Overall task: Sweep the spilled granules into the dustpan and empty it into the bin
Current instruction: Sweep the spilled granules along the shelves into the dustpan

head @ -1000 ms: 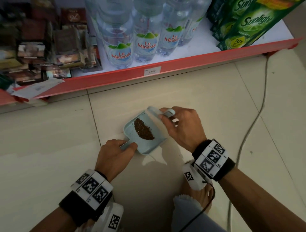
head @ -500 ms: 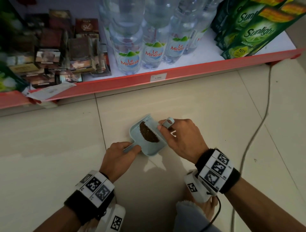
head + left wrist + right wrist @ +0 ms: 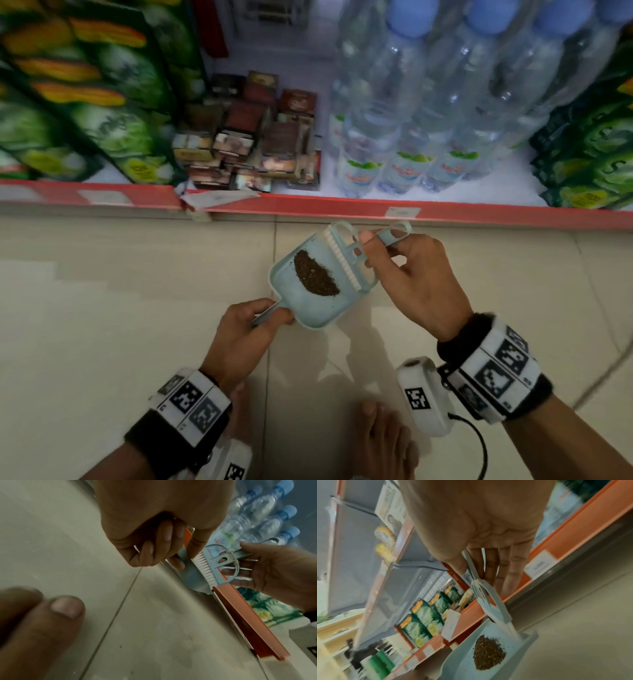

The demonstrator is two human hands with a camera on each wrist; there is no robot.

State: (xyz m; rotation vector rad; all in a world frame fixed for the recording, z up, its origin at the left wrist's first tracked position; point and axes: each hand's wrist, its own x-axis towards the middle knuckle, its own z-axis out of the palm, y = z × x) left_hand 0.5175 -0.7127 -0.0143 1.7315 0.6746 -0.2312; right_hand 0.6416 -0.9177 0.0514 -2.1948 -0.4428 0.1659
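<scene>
**Granules gathered in the pan**

My left hand [image 3: 239, 337] has its grip curled round the handle of the pale blue dustpan [image 3: 308, 308], holding it above the tiled floor [image 3: 102, 325]. My right hand [image 3: 421, 284] pinches the handle of the small brush [image 3: 352, 260], its white bristles laid along the pan's open edge. The brown granules [image 3: 315, 277] lie heaped inside the pan against the bristles. Just beyond is the red-edged shelf [image 3: 342, 205] with water bottles [image 3: 404, 137].
</scene>
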